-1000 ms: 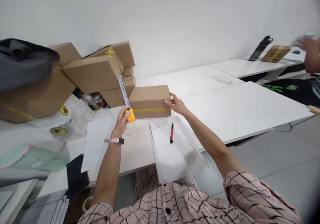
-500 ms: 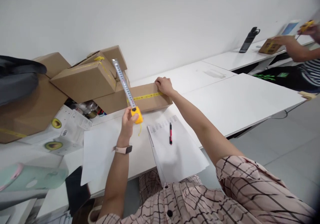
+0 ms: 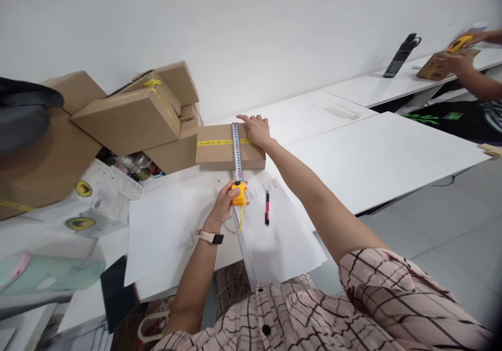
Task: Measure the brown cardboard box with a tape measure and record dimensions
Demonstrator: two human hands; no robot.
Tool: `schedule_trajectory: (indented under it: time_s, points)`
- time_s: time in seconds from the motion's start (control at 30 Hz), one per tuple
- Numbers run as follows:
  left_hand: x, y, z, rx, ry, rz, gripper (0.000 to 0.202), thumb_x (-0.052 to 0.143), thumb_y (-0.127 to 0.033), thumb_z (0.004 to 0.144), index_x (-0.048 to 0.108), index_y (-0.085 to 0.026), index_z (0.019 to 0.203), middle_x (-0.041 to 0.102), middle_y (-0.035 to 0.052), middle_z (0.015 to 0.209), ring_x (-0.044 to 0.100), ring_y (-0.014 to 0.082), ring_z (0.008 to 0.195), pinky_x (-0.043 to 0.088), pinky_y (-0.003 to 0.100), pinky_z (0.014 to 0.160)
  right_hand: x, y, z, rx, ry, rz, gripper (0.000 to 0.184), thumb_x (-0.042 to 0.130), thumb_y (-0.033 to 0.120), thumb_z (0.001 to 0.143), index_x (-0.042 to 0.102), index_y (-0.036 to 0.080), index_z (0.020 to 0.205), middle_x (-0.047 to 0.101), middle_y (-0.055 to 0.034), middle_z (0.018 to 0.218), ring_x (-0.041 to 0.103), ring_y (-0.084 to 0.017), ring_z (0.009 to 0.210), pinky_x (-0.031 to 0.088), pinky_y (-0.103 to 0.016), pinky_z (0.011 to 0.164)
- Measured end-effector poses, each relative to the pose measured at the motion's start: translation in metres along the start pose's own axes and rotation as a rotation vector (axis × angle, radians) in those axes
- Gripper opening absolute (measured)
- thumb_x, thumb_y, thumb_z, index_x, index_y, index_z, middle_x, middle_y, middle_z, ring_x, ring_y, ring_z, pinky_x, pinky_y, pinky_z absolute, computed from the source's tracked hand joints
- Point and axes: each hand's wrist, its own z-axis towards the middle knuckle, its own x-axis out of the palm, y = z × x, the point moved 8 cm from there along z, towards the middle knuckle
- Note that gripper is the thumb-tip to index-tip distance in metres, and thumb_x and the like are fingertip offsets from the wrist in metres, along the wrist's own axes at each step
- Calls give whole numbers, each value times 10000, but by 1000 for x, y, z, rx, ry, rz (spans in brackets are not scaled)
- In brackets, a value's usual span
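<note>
A small cardboard box [image 3: 217, 155] with a yellow tape strip lies on the white table [image 3: 376, 157] in front of me. My left hand [image 3: 225, 202] grips a yellow tape measure [image 3: 238, 193], and its blade [image 3: 236, 149] runs up across the top of the box. My right hand [image 3: 255, 129] rests on the far right top edge of the box, index finger stretched toward the blade's end. A red and black pen [image 3: 267, 208] lies on a printed sheet [image 3: 282, 230] just right of the tape measure.
A pile of larger cardboard boxes [image 3: 129, 115] stands at the left, with white avocado-print boxes [image 3: 94, 204] below it. A blank sheet [image 3: 164, 230] lies by my left arm. At the far right another person's hands [image 3: 455, 60] handle a box and a yellow tape measure.
The tape blade swung from pointing up and left to lying across the box. My left hand moved right toward the paper. My right hand stayed on the box top and stretched a finger out.
</note>
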Motion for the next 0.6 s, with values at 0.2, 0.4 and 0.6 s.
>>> schedule_trajectory:
  time_s: [0.2, 0.4, 0.6]
  points:
    - [-13, 1, -5, -22, 31, 6, 496, 791, -455, 737, 640, -160, 1105, 642, 148, 1291, 650, 245, 1030, 620, 409, 823, -1, 14, -6, -76, 38, -163, 544, 315, 263, 1024, 411, 361, 1550, 600, -155, 1191, 452, -341, 1083, 281, -466, 920]
    - [-21, 7, -6, -28, 37, 46, 530, 805, -455, 729, 621, -170, 1136, 656, 147, 1242, 650, 208, 938, 614, 393, 788, -1, 21, -6, -104, 84, -176, 496, 335, 349, 1041, 458, 375, 1521, 576, -154, 1241, 428, -354, 1138, 262, -493, 969]
    - [-16, 17, -7, -20, 24, 72, 539, 808, -452, 726, 596, -194, 1149, 673, 117, 1192, 655, 181, 926, 600, 340, 773, 0, 19, -9, -113, 54, -62, 485, 342, 396, 1033, 496, 375, 1493, 578, -141, 1209, 409, -363, 1176, 258, -530, 1011]
